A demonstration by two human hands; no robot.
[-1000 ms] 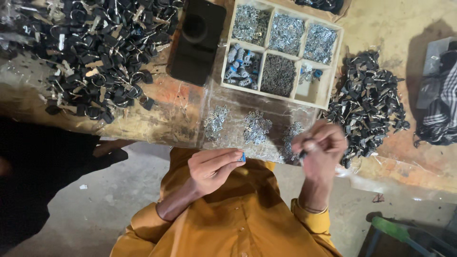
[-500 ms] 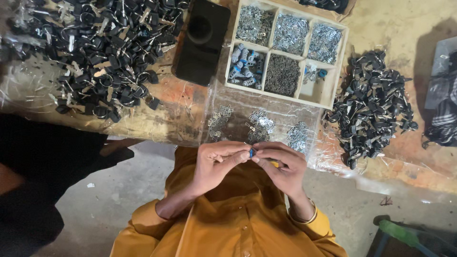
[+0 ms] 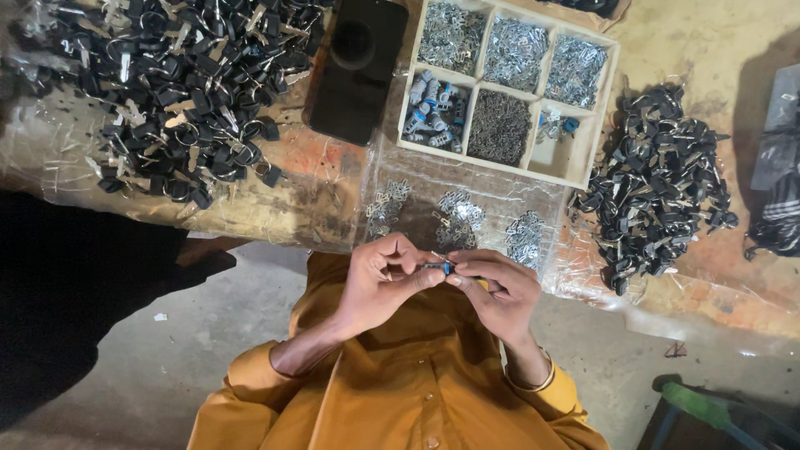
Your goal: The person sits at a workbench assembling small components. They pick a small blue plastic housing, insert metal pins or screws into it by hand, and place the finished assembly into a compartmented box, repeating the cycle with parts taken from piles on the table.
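shirt (image 3: 400, 392) — mustard yellow | key heaps (image 3: 175, 92) — black | small part (image 3: 442, 267) — blue | tray (image 3: 583, 171) pale

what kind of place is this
Probably a small workshop bench for assembling keys or locks: heaps of black-headed keys, a compartmented tray of small metal parts, and both hands pinching a tiny blue part.

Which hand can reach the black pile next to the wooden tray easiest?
Probably the right hand: it lies nearer the black pile; the left hand would have to cross over it.

Left hand (image 3: 385, 282) and right hand (image 3: 493, 292) together pinching a small blue part (image 3: 445, 267) below the compartment tray (image 3: 508, 171).
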